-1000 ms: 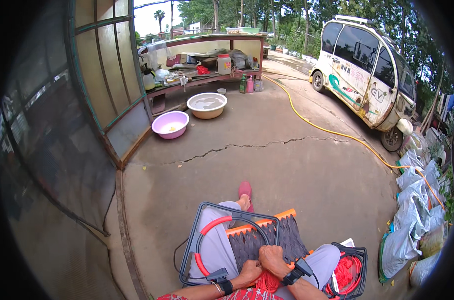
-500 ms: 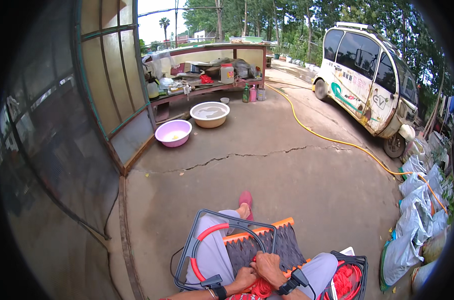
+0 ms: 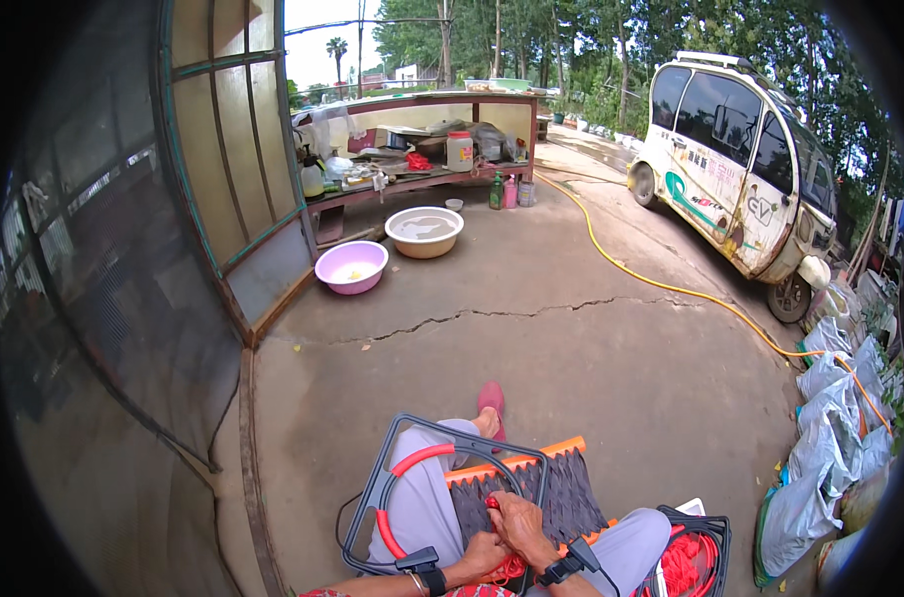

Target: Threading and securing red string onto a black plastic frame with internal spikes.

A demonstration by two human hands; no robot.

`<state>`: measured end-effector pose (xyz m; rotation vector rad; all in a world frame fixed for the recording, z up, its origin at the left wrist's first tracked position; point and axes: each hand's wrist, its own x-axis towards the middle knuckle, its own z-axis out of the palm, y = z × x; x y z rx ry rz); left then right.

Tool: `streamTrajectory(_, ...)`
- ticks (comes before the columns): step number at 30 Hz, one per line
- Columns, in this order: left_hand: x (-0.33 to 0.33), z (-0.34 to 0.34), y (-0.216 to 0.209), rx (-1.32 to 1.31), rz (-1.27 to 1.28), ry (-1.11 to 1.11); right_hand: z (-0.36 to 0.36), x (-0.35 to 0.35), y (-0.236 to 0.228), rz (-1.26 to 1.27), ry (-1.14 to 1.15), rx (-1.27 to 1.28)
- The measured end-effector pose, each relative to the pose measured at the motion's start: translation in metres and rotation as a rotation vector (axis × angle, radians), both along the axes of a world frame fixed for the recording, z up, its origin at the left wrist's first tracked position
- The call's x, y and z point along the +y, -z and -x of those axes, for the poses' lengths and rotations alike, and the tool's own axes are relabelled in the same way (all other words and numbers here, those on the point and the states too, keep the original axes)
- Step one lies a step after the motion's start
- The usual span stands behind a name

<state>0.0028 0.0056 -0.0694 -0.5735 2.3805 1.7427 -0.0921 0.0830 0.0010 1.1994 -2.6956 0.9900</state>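
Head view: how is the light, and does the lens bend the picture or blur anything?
Head view: soft, even daylight with faint shadows on the concrete floor; the sky is washed out white. Fisheye bending is strong: the green-framed panel wall curves, and a black rim rings the picture. The left hand and right hand on the dark mesh panel look sharp.

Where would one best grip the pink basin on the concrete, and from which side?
Grip the pink basin by its flared rim, probably coming from above on the open concrete side. It sits upright, and the glazed partition stands close along its left.
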Motion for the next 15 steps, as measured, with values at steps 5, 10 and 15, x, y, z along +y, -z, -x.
streamTrajectory(5,-0.001,-0.001,-0.010,0.020,0.072,-0.001,-0.013,0.001,-0.030,-0.230,0.185,-0.083)
streamTrajectory(10,0.000,0.003,-0.029,-0.266,-0.134,0.009,-0.002,0.004,0.002,-0.413,0.066,-0.038)
streamTrajectory(15,-0.010,0.003,0.020,0.081,0.107,0.044,-0.005,-0.002,-0.007,-0.075,0.072,-0.181)
